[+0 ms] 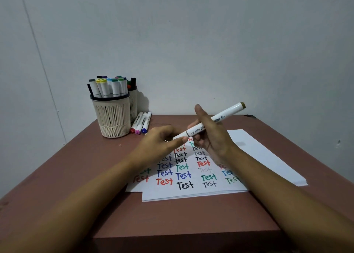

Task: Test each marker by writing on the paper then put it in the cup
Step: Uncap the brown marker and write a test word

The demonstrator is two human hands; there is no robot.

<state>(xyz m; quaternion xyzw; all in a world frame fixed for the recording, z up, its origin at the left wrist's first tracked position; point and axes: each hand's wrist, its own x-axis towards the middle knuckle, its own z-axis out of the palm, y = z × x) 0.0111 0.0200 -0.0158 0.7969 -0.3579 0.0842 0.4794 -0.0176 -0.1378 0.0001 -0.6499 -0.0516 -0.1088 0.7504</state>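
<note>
A white marker (228,112) with a brown end cap is held slantwise above the paper (254,149). My right hand (210,136) grips its barrel. My left hand (162,141) pinches the marker's near end, where the cap sits. The paper carries several rows of the word "Test" in black, red, blue and green. A cream slotted cup (113,117) full of markers stands at the table's back left. Three more markers (140,123), tipped red, pink and blue, lie beside the cup.
A second cup (133,103) with markers stands behind the first, against the white wall. The paper is a small stack lying on a reddish-brown table (191,220), whose front edge is close to me.
</note>
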